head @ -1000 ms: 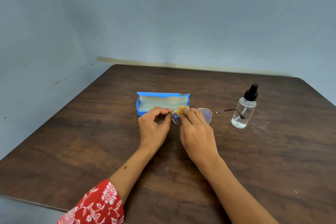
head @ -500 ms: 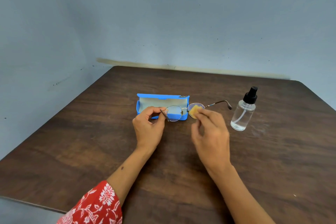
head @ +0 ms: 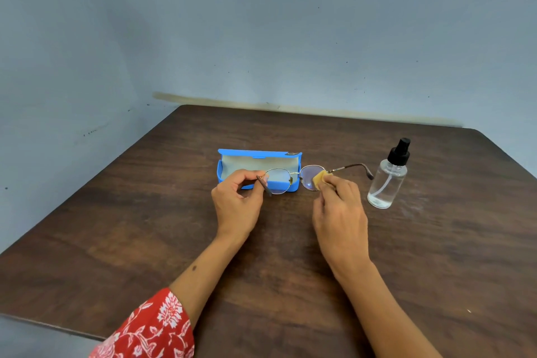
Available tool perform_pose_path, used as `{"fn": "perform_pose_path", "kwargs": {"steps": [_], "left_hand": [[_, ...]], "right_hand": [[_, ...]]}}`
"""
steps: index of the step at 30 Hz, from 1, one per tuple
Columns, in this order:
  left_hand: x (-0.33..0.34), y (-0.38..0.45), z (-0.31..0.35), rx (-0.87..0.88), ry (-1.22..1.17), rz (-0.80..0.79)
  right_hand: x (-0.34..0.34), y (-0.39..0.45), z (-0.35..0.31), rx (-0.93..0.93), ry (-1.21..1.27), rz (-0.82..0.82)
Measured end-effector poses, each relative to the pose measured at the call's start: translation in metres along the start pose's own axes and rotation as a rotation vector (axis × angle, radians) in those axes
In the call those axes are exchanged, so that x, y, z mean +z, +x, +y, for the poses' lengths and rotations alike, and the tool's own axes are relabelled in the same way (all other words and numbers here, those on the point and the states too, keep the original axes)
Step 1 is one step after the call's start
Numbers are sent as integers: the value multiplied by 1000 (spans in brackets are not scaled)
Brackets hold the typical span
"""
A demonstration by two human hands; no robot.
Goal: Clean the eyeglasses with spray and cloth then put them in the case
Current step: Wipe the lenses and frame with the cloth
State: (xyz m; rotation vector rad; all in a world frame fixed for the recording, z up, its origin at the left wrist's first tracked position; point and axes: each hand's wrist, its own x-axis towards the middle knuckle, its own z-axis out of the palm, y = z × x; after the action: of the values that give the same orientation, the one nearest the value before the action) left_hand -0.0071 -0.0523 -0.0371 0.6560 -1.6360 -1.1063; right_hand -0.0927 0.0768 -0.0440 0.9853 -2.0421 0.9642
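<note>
Thin metal-framed eyeglasses [head: 295,174] are held above the table in front of the open blue case [head: 293,186]. My left hand [head: 236,202] pinches the left temple near the hinge. My right hand [head: 340,212] holds a small yellow cloth [head: 318,179] pressed against the right lens. The right temple sticks out toward the spray bottle. The case lies open with its pale lining facing me, partly behind the left lens and my left hand.
A clear spray bottle [head: 388,180] with a black pump top stands upright right of the glasses. The dark wooden table [head: 145,241] sits in a corner of blue-grey walls, its edges at the left and near left.
The cloth moved from the left lens to the right lens. My right hand shifted rightward and the glasses swung out, now spread wide in front of the case.
</note>
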Motion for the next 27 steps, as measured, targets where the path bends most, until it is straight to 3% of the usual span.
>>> {"fn": "perform_pose_path", "kwargs": {"steps": [4,9,14,27], "left_hand": [[-1,0,0,21,14,-5],[0,0,1,-5,11,-3],[-2,0,0,14,29,-8],[-1,-1,1,18,21,-7]], "right_hand": [[3,-5,-5,-46,49,-77],[-2,-2,3,38,2,-46],[3,-4,-1,-42,41,-107],[-2,-2,-1,13,29,-86]]}}
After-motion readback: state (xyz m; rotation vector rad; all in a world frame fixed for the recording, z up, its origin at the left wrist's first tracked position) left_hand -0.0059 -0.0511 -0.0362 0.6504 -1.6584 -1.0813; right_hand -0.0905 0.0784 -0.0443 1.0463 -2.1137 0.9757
